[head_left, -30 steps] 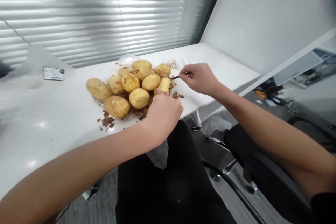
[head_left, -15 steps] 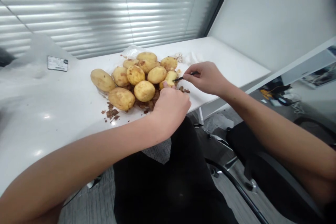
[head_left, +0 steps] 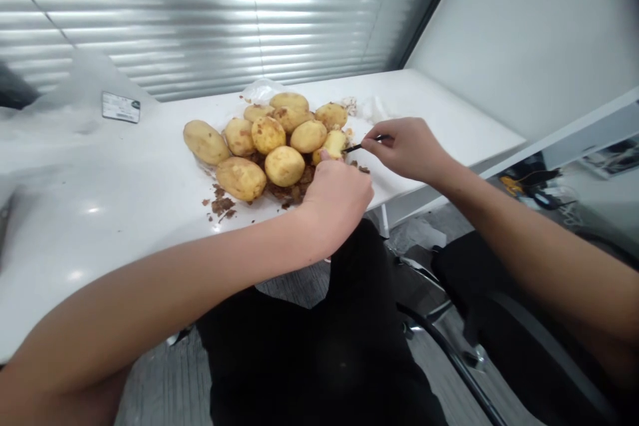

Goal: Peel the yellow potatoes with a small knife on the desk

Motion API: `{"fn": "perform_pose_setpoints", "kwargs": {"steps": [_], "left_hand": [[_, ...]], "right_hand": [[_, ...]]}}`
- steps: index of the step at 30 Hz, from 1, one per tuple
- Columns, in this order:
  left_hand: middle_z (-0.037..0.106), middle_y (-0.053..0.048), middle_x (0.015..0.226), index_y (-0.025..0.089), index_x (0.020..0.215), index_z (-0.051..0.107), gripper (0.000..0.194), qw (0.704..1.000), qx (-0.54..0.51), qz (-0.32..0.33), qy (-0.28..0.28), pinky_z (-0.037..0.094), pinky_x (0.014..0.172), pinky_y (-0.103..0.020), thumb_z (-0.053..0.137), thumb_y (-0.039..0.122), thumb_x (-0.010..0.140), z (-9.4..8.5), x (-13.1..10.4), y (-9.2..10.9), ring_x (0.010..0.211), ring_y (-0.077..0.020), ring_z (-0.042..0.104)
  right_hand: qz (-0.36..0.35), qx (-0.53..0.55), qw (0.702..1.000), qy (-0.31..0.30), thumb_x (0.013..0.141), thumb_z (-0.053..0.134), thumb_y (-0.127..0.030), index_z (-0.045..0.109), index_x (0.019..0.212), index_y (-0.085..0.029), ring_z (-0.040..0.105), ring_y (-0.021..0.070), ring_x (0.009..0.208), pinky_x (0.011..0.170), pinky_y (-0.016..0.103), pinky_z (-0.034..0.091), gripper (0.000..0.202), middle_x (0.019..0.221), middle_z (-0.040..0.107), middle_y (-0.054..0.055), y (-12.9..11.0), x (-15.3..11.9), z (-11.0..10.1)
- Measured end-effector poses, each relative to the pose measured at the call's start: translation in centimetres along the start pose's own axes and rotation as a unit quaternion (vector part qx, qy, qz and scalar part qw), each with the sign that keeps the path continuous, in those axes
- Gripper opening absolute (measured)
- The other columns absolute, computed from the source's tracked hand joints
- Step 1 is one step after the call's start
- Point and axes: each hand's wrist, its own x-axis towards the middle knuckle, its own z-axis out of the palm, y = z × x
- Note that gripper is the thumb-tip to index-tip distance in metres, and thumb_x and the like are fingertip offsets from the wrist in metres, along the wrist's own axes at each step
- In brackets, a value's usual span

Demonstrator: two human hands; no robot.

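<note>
So the left hand [head_left: 340,196] has its fingers curled around a partly peeled potato [head_left: 334,143] by the table [head_left: 144,180] edge — right hand [head_left: 407,150] pinches a thin black tool [head_left: 355,147] against it. Other potatoes [head_left: 241,178] sit piled just beside — blinds [head_left: 210,13] behind.

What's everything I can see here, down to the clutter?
Potatoes: ten visible, yellow, heaped on table
Held potato: one, pale yellow, by left hand
Thin tool: one, black, in right hand
Peelings: many, brown, around heap
Table: one, white, beneath potatoes
Label: one, white and black, table's left
Plastic wrapping: several pieces, translucent, on table and floor
Blinds: one set, grey-white, behind table
Chair: one, black, right
Carpet: grey, below
Cables: uncountable, mixed colours, far right
Trousers: one pair, black, bottom centre
Hands: two, bare, left and right
</note>
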Motion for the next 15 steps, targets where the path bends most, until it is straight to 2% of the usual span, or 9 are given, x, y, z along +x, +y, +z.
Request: {"fn": "perform_pose_setpoints", "kwargs": {"steps": [4,7,12,15], "left_hand": [[0.069,-0.015,0.081,0.007,0.094,0.07,0.026,1.0,-0.006,0.003,-0.012,0.048,0.066,-0.035,0.047,0.001,0.085,-0.1,0.1,0.0,0.088,-0.0314,0.068],[0.069,-0.014,0.081,0.008,0.097,0.07,0.027,1.0,-0.009,0.012,-0.014,0.048,0.064,-0.033,0.047,0.0,0.084,-0.1,0.2,0.0,0.088,-0.0307,0.068],[0.07,-0.015,0.083,0.009,0.103,0.069,0.03,1.0,-0.008,0.01,-0.019,0.044,0.06,-0.029,0.047,0.0,0.085,-0.1,0.2,0.0,0.09,-0.0301,0.068],[0.07,-0.015,0.085,0.01,0.105,0.069,0.03,1.0,-0.008,0.006,-0.019,0.045,0.062,-0.029,0.048,0.002,0.085,-0.2,0.2,0.0,0.091,-0.0295,0.068]], "right_hand": [[0.021,0.0,1.0,0.009,0.079,0.064,-0.02,0.073,0.071,-0.019,0.059,0.0222,0.061,0.061,0.034,0.039,0.012,0.065,0.067,0.005,-0.8,0.0,-0.1],[0.013,0.035,0.999,0.024,0.078,0.065,-0.018,0.074,0.07,-0.019,0.059,0.0221,0.062,0.061,0.035,0.04,0.012,0.065,0.068,0.005,-1.1,-0.1,-0.1],[0.037,0.085,0.995,0.023,0.077,0.068,-0.021,0.073,0.066,-0.019,0.055,0.0178,0.056,0.056,0.032,0.038,0.012,0.057,0.064,0.003,0.6,0.2,0.1],[0.067,0.092,0.992,0.059,0.077,0.067,-0.022,0.072,0.066,-0.017,0.05,0.0157,0.053,0.053,0.031,0.036,0.013,0.053,0.059,0.002,1.7,0.1,0.1]]}}
